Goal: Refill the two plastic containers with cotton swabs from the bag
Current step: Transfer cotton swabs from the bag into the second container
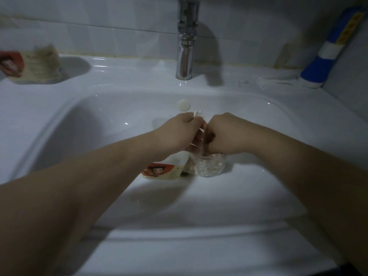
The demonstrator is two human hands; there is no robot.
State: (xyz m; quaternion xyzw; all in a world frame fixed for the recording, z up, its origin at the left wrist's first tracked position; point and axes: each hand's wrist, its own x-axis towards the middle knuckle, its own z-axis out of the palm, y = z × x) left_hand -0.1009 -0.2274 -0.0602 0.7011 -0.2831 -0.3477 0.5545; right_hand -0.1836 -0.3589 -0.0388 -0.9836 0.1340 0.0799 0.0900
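Over the white sink basin my left hand grips a few cotton swabs, whose white tips stick up above its fingers. Below that hand lies the swab bag with an orange cartoon label. Just to the right, my right hand is curled over the top of a clear plastic container that holds white swab tips. Its fingertips are hidden, so its grip is unclear. Another swab pack or container with a red label rests in the soap recess at the far left, blurred.
A chrome tap rises at the back centre, with a round white overflow cap below it. A blue and white tube leans in the back right corner. The sink's front rim runs below my forearms.
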